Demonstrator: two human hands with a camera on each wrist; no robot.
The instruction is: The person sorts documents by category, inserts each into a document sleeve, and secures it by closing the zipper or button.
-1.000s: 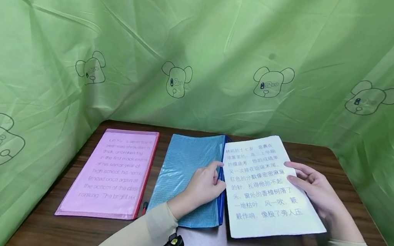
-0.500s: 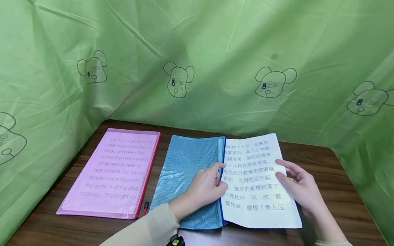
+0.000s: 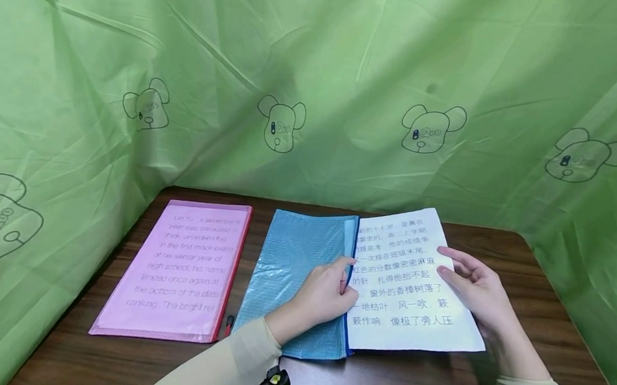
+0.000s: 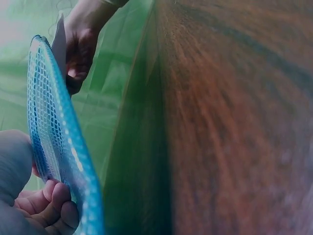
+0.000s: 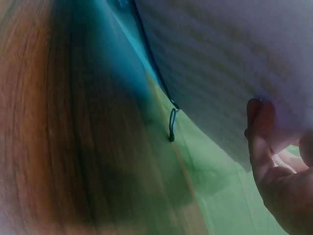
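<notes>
Between the left hand point(image 3: 316, 288) and the right hand point(image 3: 479, 289), a white printed paper point(image 3: 395, 296) slanted, its left strip hidden at the dark-edged mouth of a blue mesh pouch point(image 3: 287, 251). The left hand's fingers were curled about that mouth, gripping it; the right hand, almost closed, pinched the paper's outer edge between thumb and fingers. Whether it held one sheet or several could not be told.

A crease seemed the likeliest trouble: with its grip only on the outer edge, a hard push by the right hand could have bowed the paper against the mouth. Had the left hand slackened, the soft pouch might have sagged and caught a corner. Those left fingers stood in the paper's way, and a dark loop point(image 5: 171, 131) dangling at the mouth's end might have snagged.

Left of the left hand lay a pink folder point(image 3: 171, 272) holding a printed page; beyond both hands hung a green curtain point(image 3: 330, 49).
</notes>
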